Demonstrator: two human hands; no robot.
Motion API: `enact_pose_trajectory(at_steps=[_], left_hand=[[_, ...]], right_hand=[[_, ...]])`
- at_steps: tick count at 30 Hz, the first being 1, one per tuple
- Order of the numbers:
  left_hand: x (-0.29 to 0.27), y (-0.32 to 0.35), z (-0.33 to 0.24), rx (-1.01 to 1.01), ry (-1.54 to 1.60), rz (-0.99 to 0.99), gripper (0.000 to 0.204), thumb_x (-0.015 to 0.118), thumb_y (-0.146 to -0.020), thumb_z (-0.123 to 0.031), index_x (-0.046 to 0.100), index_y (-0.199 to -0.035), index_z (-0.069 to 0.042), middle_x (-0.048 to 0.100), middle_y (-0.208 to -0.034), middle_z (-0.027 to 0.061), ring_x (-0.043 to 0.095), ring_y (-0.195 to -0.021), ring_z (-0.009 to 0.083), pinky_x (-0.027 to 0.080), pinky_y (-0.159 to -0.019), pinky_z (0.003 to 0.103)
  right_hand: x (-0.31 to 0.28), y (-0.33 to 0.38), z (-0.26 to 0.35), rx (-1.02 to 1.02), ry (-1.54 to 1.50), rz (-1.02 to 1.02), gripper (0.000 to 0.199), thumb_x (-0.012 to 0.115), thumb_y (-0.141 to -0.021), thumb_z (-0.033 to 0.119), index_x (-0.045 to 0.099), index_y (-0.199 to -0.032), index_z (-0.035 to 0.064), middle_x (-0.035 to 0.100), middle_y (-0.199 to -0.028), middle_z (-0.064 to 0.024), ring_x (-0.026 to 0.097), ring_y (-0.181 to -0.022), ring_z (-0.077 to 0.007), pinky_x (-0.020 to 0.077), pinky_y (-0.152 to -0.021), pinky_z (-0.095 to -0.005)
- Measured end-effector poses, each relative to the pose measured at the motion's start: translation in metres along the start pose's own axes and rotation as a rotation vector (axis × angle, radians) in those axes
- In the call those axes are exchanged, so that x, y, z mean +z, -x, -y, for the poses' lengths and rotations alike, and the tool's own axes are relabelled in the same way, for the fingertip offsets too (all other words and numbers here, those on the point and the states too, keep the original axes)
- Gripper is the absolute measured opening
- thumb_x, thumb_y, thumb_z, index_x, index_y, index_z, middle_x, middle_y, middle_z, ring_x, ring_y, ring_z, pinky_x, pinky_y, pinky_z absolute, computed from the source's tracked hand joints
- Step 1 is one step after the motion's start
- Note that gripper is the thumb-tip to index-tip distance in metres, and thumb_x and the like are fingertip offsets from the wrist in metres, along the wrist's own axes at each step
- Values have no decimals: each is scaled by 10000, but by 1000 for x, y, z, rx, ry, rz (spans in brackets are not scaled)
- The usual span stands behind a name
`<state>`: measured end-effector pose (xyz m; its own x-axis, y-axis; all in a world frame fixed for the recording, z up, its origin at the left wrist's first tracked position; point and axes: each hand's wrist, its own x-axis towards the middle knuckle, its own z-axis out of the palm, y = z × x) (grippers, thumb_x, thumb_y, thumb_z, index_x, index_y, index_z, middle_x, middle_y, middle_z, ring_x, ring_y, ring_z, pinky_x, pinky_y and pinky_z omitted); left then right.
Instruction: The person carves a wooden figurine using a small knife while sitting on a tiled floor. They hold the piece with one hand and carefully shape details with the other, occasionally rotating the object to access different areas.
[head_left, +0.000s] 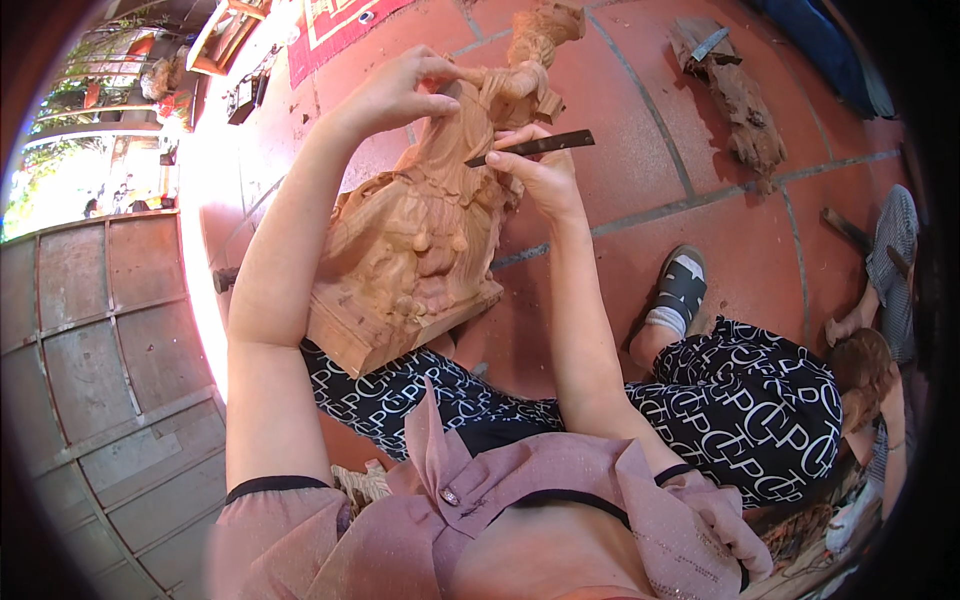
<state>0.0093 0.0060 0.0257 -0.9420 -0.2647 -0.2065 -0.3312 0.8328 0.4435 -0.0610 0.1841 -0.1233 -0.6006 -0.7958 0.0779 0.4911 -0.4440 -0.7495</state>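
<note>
Head view: left hand grips wooden carving top; right hand grasps dark chisel against it.

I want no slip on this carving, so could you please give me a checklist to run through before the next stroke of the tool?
1. Left hand steadies the wooden statue near its top: ok.
2. Right hand grips the flat metal tool: ok.
3. Tool tip on the wood: ok.
4. Left fingers out of the tool's path: cannot tell.
5. Statue base resting on the lap: ok.
6. Tool edge sharp: cannot tell.
</note>
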Motion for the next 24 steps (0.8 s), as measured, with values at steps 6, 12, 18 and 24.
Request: enact_pose_trajectory(at_steps=[6, 12, 18, 24], left_hand=[[0, 3, 13, 72, -146, -1, 450, 678, -743, -286, 626, -1149, -98, 545, -1011, 103, 542, -967, 237, 434, -867, 355], [-4, -2, -4, 83, -150, -7, 471, 683, -719, -306, 636, -1129, -79, 556, -986, 119, 557, -933, 257, 452, -837, 342], [-1, 2, -1, 62, -136, -23, 470, 689, -721, -320, 642, -1118, -74, 560, -996, 126, 565, -945, 264, 460, -837, 346], [1, 0, -2, 48, -138, -14, 463, 692, -725, -317, 643, -1115, -74, 556, -1007, 123, 566, -948, 264, 461, -837, 346]], right_hand=[[-4, 0, -9, 29, 91, -69, 106, 716, -743, 12, 645, -820, 33, 640, -806, -54, 582, -743, -114, 461, -702, -254], [-13, -4, -15, -36, -36, -67, 157, 675, -790, -6, 610, -930, 22, 652, -890, -90, 614, -779, -121, 462, -643, -186], [-8, -2, -11, 45, 4, -80, 140, 701, -763, -36, 633, -865, 33, 624, -815, -26, 584, -725, -95, 457, -677, -208], [-10, -2, -12, 10, -35, -67, 140, 692, -775, -42, 630, -875, 34, 622, -837, -21, 592, -750, -97, 464, -697, -210]])
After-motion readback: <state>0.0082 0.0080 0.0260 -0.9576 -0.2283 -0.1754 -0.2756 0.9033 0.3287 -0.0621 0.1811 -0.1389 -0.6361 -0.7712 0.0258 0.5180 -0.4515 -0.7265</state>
